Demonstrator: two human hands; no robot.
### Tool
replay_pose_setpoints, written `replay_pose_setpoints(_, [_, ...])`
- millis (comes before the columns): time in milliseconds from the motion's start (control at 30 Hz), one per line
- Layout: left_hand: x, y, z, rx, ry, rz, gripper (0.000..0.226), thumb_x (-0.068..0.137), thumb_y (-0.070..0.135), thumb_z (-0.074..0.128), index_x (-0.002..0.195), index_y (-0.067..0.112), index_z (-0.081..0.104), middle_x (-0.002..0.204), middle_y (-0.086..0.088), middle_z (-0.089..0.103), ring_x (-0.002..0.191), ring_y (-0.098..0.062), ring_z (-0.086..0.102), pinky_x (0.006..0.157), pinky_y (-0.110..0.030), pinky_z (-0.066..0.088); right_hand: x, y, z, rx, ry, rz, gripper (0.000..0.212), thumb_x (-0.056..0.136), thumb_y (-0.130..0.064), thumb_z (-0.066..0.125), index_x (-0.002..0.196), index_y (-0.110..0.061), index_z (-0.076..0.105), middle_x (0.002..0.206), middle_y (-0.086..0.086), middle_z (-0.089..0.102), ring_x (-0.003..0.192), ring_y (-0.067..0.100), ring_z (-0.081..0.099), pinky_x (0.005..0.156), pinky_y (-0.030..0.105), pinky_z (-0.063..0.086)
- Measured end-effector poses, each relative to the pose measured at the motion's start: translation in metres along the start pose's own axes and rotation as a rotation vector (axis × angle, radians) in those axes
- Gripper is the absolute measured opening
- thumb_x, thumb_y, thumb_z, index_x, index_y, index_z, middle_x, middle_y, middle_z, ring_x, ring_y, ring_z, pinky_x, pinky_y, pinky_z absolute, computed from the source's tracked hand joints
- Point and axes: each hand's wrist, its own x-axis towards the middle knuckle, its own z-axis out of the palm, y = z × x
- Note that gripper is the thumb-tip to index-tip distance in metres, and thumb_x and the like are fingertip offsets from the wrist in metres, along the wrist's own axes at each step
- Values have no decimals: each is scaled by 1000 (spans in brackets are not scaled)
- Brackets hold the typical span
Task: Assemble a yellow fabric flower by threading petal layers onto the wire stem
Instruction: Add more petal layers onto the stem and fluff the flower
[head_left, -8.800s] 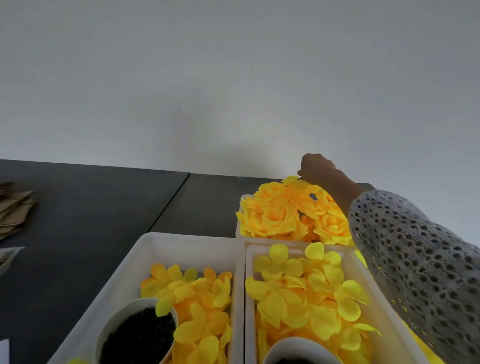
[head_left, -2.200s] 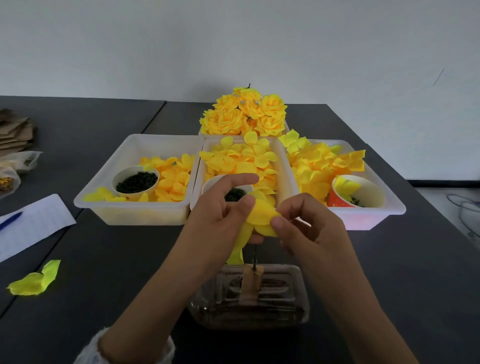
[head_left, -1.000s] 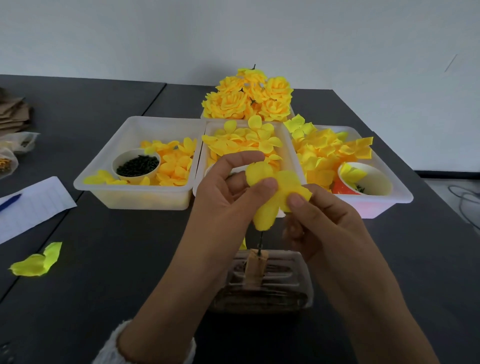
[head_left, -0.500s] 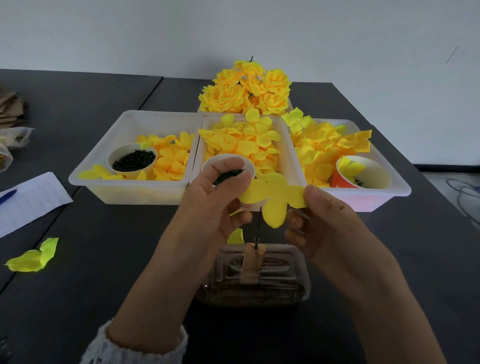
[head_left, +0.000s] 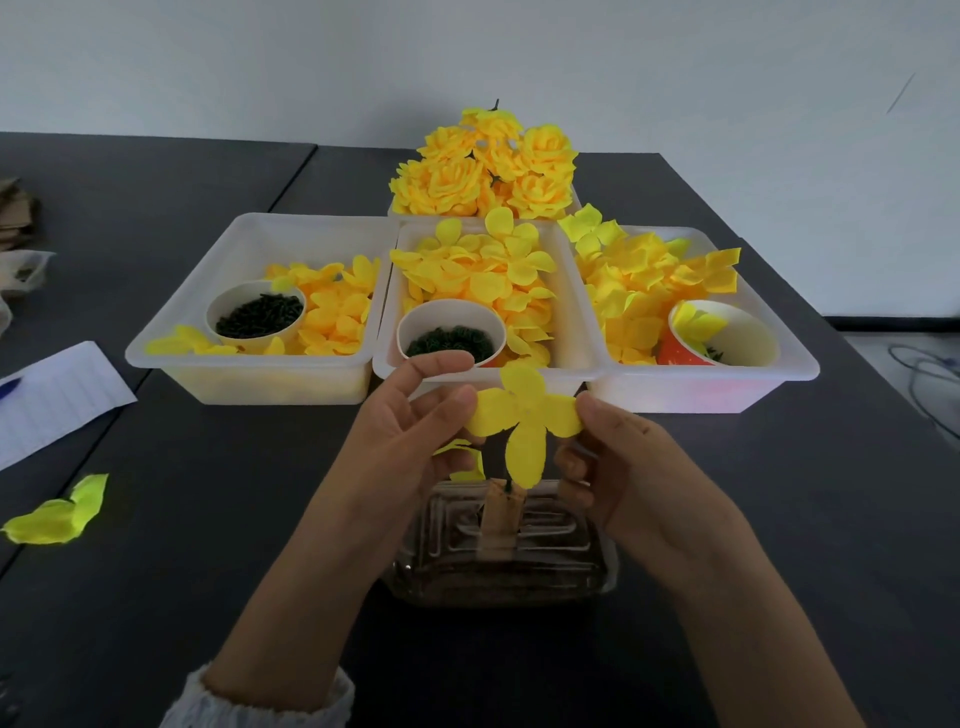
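A flat yellow four-petal layer (head_left: 525, 415) is stretched out between my two hands above a clear plastic box (head_left: 498, 561). My left hand (head_left: 410, 441) pinches its left petal and my right hand (head_left: 618, 462) pinches its right petal. Below it a thin dark wire stem (head_left: 508, 487) stands upright from a tan holder (head_left: 501, 512) in the box. A second yellow layer (head_left: 462, 457) shows behind my left fingers, lower on the stem. The stem's tip is hidden behind the layer.
Three white bins (head_left: 260, 374) of loose yellow petals stand in a row behind the box, each with a cup of dark green pieces (head_left: 451, 338). Finished yellow flowers (head_left: 488, 166) are piled behind them. A loose petal (head_left: 57, 514) and a paper sheet (head_left: 47, 400) lie left.
The petal layer has been spread flat and now faces me, held by both hands by opposite petals. The hands have moved slightly apart.
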Motion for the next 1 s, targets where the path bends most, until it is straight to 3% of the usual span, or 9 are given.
replay_pose_setpoints(133, [4,-2,-2,-32,17,-9,44,73,28,65,116,19,61,76,0,67,67,-10,62,55,-21,53,3,-5,2,-16,11,-3,23,79,-30,60,88,-9,59,65,1,49,54,9,43,44,20,34])
replay_pose_setpoints(400, [5,-9,-12,-134,-3,-102,39,74,25,66,112,19,63,85,-4,70,69,-12,65,52,-22,54,6,2,3,-57,-8,-4,21,78,-34,63,69,-16,68,65,1,54,54,10,46,45,21,37])
replay_pose_setpoints(600, [5,-13,-15,-235,-44,-201,37,74,22,68,110,18,68,91,-9,69,66,-13,66,46,-22,51,6,5,2,-95,8,29,21,75,-35,63,67,-17,68,65,1,54,54,10,44,45,21,38])
replay_pose_setpoints(1000, [4,-18,-17,-203,-73,-232,39,76,17,65,115,14,61,82,-6,64,64,-11,63,45,-21,50,6,5,0,-119,-38,-34,20,71,-39,68,67,-19,69,64,0,53,55,8,44,46,21,36])
